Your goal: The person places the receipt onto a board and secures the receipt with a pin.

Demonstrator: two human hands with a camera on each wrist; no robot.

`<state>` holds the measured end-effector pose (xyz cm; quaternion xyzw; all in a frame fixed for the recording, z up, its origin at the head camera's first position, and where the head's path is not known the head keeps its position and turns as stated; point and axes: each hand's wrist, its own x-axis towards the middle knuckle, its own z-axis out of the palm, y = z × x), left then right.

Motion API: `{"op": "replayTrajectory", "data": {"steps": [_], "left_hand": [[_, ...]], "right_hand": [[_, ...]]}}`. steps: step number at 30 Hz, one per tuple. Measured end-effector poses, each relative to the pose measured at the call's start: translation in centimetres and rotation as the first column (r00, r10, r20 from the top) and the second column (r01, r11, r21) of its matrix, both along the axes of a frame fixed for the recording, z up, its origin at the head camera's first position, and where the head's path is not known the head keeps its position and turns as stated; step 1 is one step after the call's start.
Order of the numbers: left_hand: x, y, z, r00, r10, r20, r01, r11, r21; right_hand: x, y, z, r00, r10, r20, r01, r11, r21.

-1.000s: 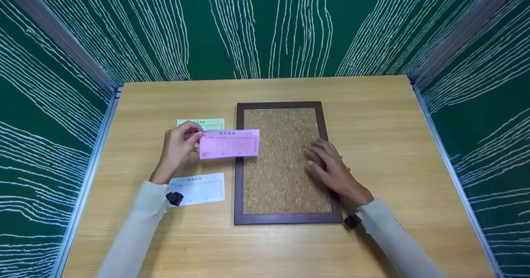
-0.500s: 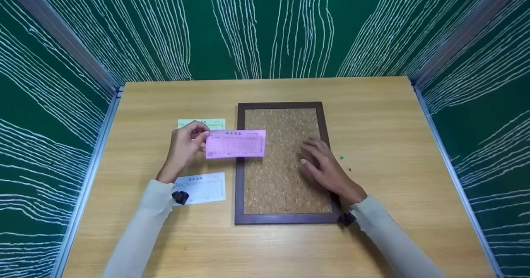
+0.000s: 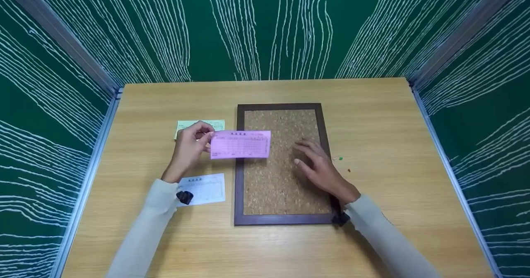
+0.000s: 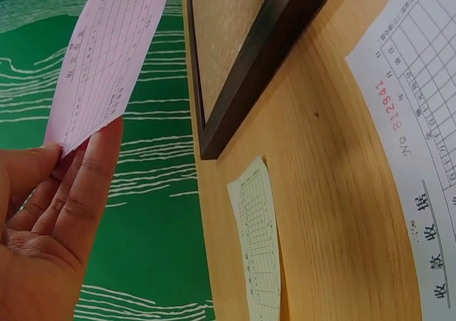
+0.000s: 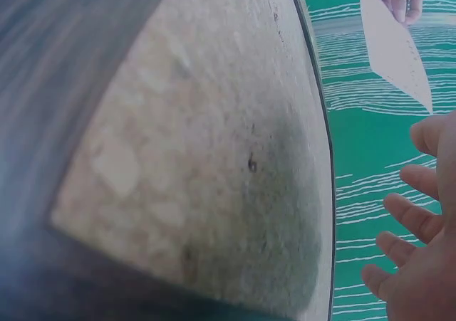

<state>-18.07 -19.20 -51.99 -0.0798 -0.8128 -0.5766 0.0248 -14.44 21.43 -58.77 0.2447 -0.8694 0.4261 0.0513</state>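
The pink slip [image 3: 240,144] hangs in the air over the left edge of the cork board [image 3: 281,174], pinched by its left end between the thumb and fingers of my left hand [image 3: 188,149]. Its printed grid faces up toward me. My right hand [image 3: 319,168] hovers over the right part of the cork, fingers spread and relaxed, holding nothing, near the slip's free end but apart from it. The board lies flat on the wooden surface [image 3: 372,116] in its dark frame. A green slip [image 3: 184,125] lies beyond my left hand, and a white slip [image 3: 205,188] lies near my left wrist.
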Motion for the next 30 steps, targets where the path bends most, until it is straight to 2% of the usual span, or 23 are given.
{"op": "replayTrajectory", "data": {"steps": [7,18,30], "left_hand": [[-0.1,0.6,0.0,1.0,0.017,-0.002,-0.017,1.0,-0.007],[-0.3,1.7,-0.7,1.0,0.013,-0.012,-0.012,0.998,0.054],[-0.4,3.0,-1.1,1.0,0.004,-0.016,-0.002,0.996,0.088]], "right_hand": [[-0.2,-0.7,0.2,1.0,-0.006,0.016,0.006,1.0,-0.008],[-0.2,-1.9,0.8,0.997,0.01,0.08,-0.008,1.0,-0.03],[0.0,-3.1,1.1,0.99,-0.01,0.138,0.023,0.995,-0.093]]}}
